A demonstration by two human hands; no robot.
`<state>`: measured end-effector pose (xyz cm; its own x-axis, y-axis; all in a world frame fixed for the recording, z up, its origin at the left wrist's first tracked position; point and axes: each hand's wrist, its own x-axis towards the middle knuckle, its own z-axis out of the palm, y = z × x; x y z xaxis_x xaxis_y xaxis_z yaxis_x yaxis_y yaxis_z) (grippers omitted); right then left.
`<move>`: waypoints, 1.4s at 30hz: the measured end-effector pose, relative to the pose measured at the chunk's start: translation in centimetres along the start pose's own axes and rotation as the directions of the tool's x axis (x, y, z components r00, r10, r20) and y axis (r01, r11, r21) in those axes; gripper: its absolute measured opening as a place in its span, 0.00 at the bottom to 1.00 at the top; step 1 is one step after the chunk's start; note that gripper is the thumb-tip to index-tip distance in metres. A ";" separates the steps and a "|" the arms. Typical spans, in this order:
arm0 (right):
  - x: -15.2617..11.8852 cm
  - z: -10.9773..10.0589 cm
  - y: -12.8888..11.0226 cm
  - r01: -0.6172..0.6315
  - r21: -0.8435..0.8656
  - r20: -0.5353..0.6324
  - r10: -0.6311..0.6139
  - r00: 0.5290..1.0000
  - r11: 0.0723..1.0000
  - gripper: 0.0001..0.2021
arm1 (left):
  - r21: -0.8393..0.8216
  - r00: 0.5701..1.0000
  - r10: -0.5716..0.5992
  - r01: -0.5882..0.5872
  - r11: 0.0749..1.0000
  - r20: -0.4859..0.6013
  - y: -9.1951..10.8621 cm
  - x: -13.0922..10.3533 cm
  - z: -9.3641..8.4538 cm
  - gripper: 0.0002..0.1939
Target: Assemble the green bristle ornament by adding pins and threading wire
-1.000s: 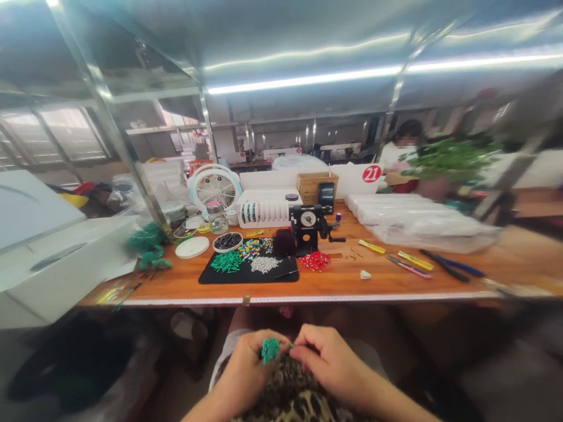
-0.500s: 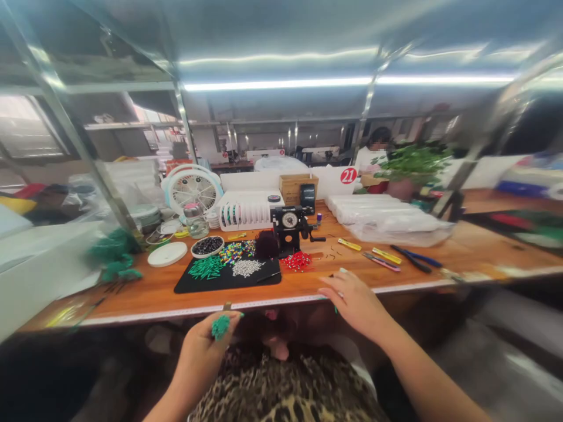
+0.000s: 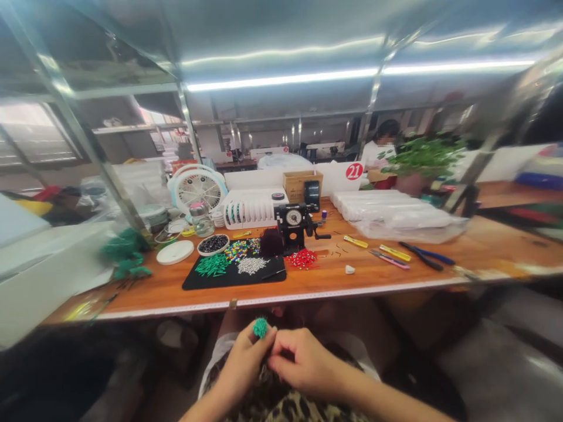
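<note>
My left hand (image 3: 246,354) is closed around a green beaded bundle (image 3: 260,327), whose round top sticks up above the thumb. Close beside it, my right hand (image 3: 303,358) has its fingers pinched together near the left fingertips; whatever they hold is too small to make out. Both hands are over my lap, in front of the table edge. On the table, a black mat (image 3: 197,282) carries green tube beads (image 3: 213,265), silver beads (image 3: 251,265) and multicoloured beads (image 3: 236,251). Red beads (image 3: 302,258) lie to the right of the mat.
A black hand-cranked device (image 3: 294,225) stands behind the beads. A white fan (image 3: 199,190), a spool rack (image 3: 250,214) and plastic-wrapped rolls (image 3: 387,211) are farther back. Pliers (image 3: 424,255), yellow-handled cutters (image 3: 394,252) and a small white piece (image 3: 349,269) lie on the right. A person sits beyond.
My right hand has left the table edge and come down beside my left hand, its fingers now together. My left hand has moved right with the green bundle. The small white piece is now uncovered.
</note>
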<state>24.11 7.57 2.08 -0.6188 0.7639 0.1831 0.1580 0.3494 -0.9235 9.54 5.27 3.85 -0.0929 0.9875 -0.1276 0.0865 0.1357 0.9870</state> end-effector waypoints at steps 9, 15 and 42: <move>-0.3 -0.4 0.9 -0.103 -0.012 -0.050 0.102 0.993 0.995 0.07 | -0.301 0.964 -0.012 -0.072 0.951 -0.267 -2.1 1.3 -1.7 0.23; -0.3 -0.4 0.9 -0.226 0.278 -0.066 0.253 0.965 0.934 0.10 | -0.105 0.980 -0.186 0.179 0.978 -0.070 -1.9 -0.2 -3.5 0.22; -1.7 -4.8 0.5 -0.033 -0.224 0.183 0.076 0.980 0.974 0.15 | 0.371 0.916 0.370 -0.402 0.837 0.157 3.0 -2.3 -4.0 0.09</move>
<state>28.94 9.03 2.96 -0.7355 0.6758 0.0480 0.3471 0.4366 -0.8300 6.05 3.08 7.48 0.1027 0.9671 0.2327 0.4776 -0.2532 0.8413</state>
